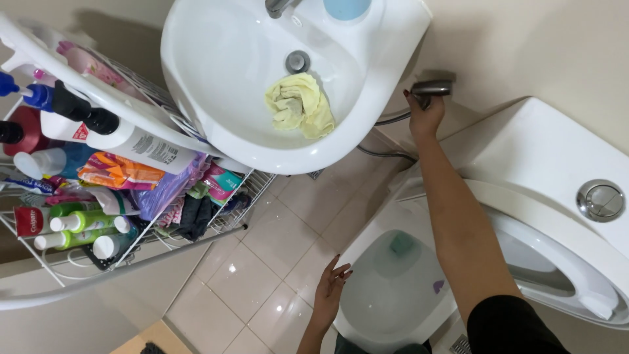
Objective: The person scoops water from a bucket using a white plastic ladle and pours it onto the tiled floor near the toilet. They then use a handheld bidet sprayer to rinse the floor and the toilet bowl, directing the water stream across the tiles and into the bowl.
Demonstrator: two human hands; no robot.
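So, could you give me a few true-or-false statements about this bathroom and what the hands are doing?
1. The right hand grips the metal sprayer by the wall. True.
2. A yellow cloth lies in the sink. True.
3. The left hand holds a bottle. False: it is empty, fingers spread, beside the toilet bowl.
4. The toilet lid is shut. False: the bowl is open, with water showing.
5. The wire rack under the sink holds bottles and packets. True.

The right hand [424, 117] grips a metal sprayer [432, 88] above the open toilet [419, 196].
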